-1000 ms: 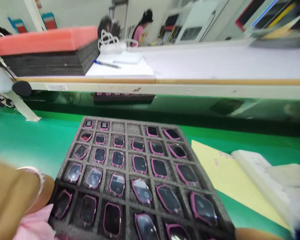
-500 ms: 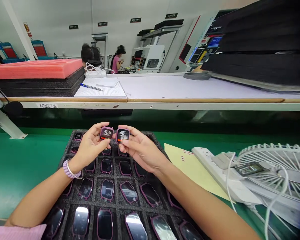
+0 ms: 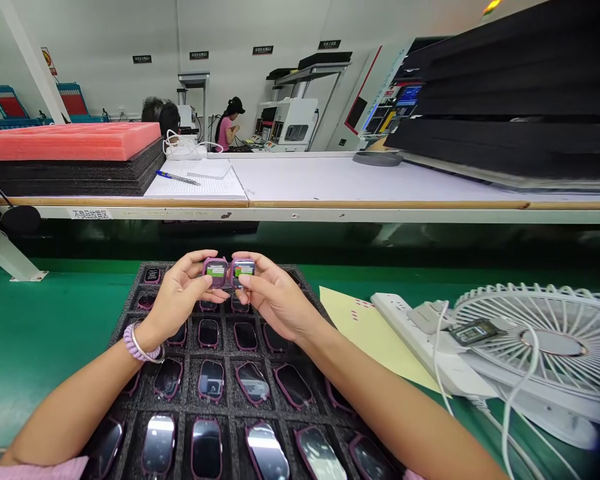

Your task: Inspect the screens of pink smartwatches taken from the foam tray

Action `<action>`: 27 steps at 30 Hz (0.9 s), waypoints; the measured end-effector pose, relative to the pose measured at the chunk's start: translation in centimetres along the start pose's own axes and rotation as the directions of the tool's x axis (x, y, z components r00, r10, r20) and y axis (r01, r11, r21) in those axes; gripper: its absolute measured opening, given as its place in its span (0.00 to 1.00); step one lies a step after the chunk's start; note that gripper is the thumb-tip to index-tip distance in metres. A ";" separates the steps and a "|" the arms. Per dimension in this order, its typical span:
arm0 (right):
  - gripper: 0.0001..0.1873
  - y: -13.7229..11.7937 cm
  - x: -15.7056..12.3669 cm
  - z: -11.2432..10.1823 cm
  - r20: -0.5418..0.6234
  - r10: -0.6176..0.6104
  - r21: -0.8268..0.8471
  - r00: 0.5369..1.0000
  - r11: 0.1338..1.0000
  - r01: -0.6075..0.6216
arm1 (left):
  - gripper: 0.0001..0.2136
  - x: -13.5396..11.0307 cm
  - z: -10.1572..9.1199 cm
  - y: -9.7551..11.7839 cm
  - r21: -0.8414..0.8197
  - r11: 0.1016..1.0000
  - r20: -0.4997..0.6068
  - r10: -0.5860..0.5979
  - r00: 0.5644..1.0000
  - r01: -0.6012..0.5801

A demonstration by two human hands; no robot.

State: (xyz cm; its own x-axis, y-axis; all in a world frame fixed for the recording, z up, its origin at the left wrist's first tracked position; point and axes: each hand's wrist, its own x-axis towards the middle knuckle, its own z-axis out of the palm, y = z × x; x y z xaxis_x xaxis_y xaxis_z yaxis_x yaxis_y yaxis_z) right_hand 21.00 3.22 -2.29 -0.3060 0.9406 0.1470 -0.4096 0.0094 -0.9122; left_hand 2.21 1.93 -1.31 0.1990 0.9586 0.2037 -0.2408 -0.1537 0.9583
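My left hand point(image 3: 180, 297) pinches a small pink-cased watch body point(image 3: 215, 271) whose screen glows green and white. My right hand point(image 3: 270, 297) grips a second pink watch body point(image 3: 243, 269) right beside it, screen lit the same way. Both hands hover together over the far part of a black foam tray point(image 3: 130, 310) on the green bench. The tray's square pockets hold several more pink watch bodies point(image 3: 206, 448) with dark screens. A beaded bracelet circles my left wrist.
A yellow sheet point(image 3: 375, 333) lies right of the tray, then a white power strip point(image 3: 430, 347) with cables and a white fan point(image 3: 545, 347) lying flat. A raised white shelf point(image 3: 360, 183) carries stacked black and pink foam point(image 3: 70, 157), papers and a pen. People work in the background.
A second ago my hands were low and out of the tray; they rose holding two watch bodies. Since half a second ago the two screens changed from dark with text to green and white.
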 end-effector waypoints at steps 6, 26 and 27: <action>0.25 0.3 0.4 -0.1 -0.007 -0.026 -0.035 1.000 0.999 0.026 | 0.22 0.3 0.2 -0.2 0.033 0.999 -0.026 -0.002 1.000 0.002; 0.14 -10.6 8.0 1.6 0.159 -0.340 -0.091 0.927 0.930 0.357 | 0.11 7.7 2.6 10.6 -0.079 0.974 -0.009 0.210 0.978 -0.210; 0.14 -11.1 8.2 1.7 0.152 -0.368 -0.086 0.918 0.920 0.383 | 0.12 8.0 2.9 11.1 -0.100 0.970 -0.024 0.219 0.975 -0.220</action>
State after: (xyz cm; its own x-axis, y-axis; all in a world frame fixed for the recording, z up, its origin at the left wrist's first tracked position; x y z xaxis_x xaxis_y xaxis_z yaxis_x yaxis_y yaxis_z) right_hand 21.59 10.29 9.66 -0.2605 0.8082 0.5282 -0.4199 0.3978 -0.8157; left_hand 3.93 7.17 11.50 0.1189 0.9070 0.4039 -0.3722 -0.3364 0.8650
